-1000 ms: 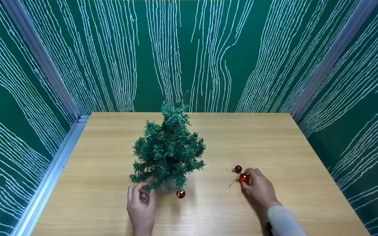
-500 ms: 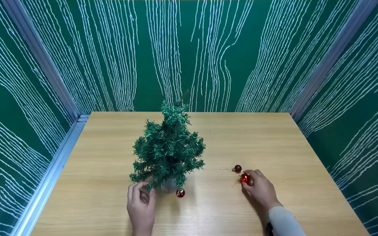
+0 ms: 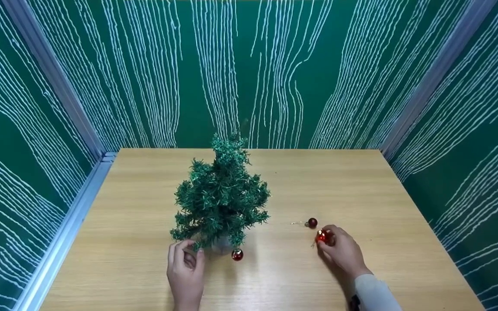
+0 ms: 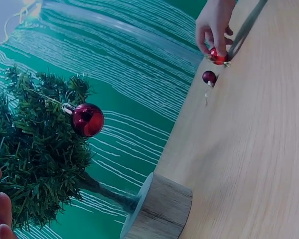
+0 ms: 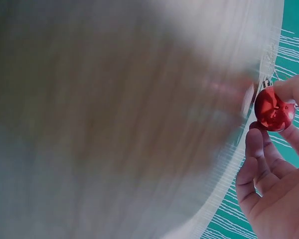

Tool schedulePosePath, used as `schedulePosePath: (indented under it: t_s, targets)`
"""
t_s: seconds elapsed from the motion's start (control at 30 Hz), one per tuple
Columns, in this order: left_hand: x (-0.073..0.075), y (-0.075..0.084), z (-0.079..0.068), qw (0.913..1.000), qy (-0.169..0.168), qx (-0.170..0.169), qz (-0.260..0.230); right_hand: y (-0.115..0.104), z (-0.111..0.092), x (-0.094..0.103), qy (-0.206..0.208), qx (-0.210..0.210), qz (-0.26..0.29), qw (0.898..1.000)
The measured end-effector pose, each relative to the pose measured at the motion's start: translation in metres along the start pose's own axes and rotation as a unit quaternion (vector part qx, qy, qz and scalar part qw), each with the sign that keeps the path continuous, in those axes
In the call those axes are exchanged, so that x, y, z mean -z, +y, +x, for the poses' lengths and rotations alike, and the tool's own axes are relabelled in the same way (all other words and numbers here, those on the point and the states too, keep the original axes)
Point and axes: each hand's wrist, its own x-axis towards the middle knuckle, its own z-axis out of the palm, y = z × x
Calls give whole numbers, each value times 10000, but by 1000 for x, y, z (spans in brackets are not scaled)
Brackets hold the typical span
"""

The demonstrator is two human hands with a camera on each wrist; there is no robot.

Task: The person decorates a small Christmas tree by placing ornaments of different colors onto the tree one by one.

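No text, label, brand, number or sign can be read in any view. The right wrist view's tabletop (image 5: 114, 124), toward nine o'clock, is blurred, so small marks there might escape notice.

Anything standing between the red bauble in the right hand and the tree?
Nothing visible blocks it: mostly bare table separates the held bauble from the tree. A darker bauble lies beside the held one, near that path.

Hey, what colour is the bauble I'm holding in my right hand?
The bauble is shiny red, seen best in the right wrist view.
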Motion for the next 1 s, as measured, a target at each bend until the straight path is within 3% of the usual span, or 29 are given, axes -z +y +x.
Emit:
schedulePosePath:
  t_s: [0.2,0.7,1.0]
  targets:
    - [2,0,1,10000,6,-45,52,-4,-2,-1,73,-66,76,9999]
    - [3,2,5,10000,-63,-1,66,-21,-6,3,321,222,391,9985]
    - [6,3,8,9994,-150,160,276,-25,-7,1,368,170,555,9976]
